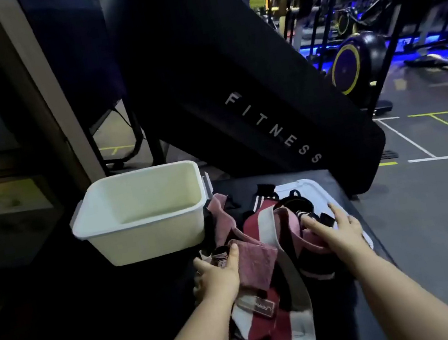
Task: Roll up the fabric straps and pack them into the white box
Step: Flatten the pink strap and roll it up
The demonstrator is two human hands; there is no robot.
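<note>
The left hand (219, 271) lies palm down on the near-left side of the pile of fabric straps (274, 333). Its thumb rests on the corner of a pink strap (258, 265), and its fingers bend down over a small black-and-pink piece; I cannot tell whether they actually grasp it. The right hand (339, 235) is released: its fingers are spread and fairly straight. The palm rests on a pink loop and the fingertips reach over a black strap (293, 204).

The 2 hands are apart, with a maroon-and-white strap (251, 224) running between them towards the near edge of the black table (237, 187).

All the straps lie loose and tangled on the table, none rolled. They spread from just beside the white box (151, 241) towards the right edge. The box stands upright near the far edge, to the left of the pile, with its open top facing up. A pink strap end touches its right wall.

A white lid (314, 193) lies flat near the far right corner, partly under the straps.

Behind the table leans a large black padded slab (231, 79) lettered FITNESS. Beyond it is a grey floor (428, 195) marked with white and yellow lines, and an exercise bike (348, 69) with a yellow-rimmed wheel.
</note>
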